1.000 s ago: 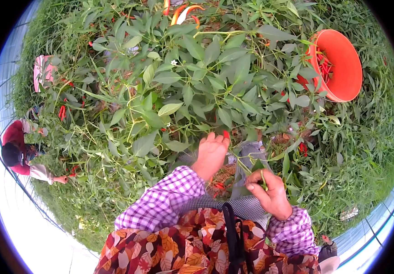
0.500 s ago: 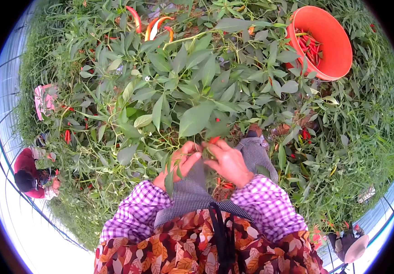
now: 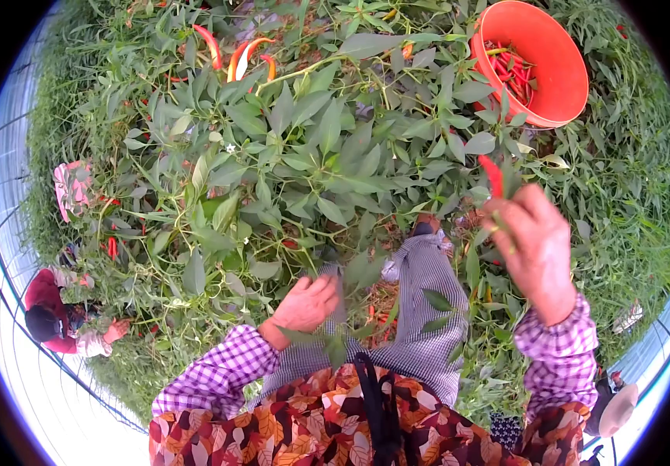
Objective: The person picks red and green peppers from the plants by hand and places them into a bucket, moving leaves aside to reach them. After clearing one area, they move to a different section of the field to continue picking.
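My right hand [image 3: 533, 248] is raised off to the right, closed on a red chili pepper [image 3: 492, 175]. The pepper's red end sticks up above the fingers, and a green leaf lies close beside it. Beyond that hand, at the upper right, a tilted red bucket [image 3: 564, 74] holds several picked chilies [image 3: 515, 74]. My left hand [image 3: 304, 304] is low over my lap near the foliage, its fingers loosely stretched and nothing visible in them. In front of me spreads a leafy pepper plant [image 3: 304, 140], with red and orange chilies [image 3: 238, 60] at its far side.
A person in a dark red top [image 3: 47, 299] works among the plants at left, one hand reaching into leaves. Another person in a pale hat [image 3: 621, 408] is at lower right. Pink cloth [image 3: 73, 189] shows at the left edge. Red chilies [image 3: 381, 322] lie between my legs.
My hands have parted from their meeting point over my lap. The right hand has moved up and right toward the bucket with a chili pepper; the left has dropped slightly.
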The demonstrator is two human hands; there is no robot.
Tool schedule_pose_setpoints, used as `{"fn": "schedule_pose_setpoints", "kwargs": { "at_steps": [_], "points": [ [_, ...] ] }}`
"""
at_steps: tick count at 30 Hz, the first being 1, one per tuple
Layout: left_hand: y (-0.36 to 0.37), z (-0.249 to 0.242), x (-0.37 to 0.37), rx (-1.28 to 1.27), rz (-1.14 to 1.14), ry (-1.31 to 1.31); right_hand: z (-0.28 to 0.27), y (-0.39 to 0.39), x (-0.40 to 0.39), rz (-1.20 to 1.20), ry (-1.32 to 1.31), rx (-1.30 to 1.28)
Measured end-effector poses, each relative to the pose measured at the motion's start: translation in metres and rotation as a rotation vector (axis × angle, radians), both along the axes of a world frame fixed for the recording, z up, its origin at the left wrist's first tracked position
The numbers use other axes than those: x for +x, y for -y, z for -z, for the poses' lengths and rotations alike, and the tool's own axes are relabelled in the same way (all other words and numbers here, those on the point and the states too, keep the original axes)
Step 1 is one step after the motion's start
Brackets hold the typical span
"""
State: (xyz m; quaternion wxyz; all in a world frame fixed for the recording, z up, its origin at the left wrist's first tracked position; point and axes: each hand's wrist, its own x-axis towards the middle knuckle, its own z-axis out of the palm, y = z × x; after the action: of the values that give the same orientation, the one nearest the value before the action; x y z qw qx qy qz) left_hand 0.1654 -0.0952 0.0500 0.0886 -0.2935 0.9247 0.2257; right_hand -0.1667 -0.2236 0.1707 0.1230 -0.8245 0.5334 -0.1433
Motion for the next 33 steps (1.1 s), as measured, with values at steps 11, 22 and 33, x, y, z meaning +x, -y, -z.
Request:
{"fn": "schedule_pose_setpoints", "kwargs": {
  "at_steps": [11, 22, 33],
  "points": [
    [0.016, 0.055, -0.095, 0.268, 0.159, 0.296, 0.151, 0.18, -0.196, 0.371, -0.452, -0.353],
    [0.03, 0.214, -0.122, 0.384, -0.591, 0.521, 0.244, -0.117, -0.007, 0.149, 0.19, 0.921],
    [-0.011, 0.119, -0.07, 0.263, -0.259, 0.102, 0.203, -0.095, -0.034, 0.598, 0.531, 0.655]
  ]
}}
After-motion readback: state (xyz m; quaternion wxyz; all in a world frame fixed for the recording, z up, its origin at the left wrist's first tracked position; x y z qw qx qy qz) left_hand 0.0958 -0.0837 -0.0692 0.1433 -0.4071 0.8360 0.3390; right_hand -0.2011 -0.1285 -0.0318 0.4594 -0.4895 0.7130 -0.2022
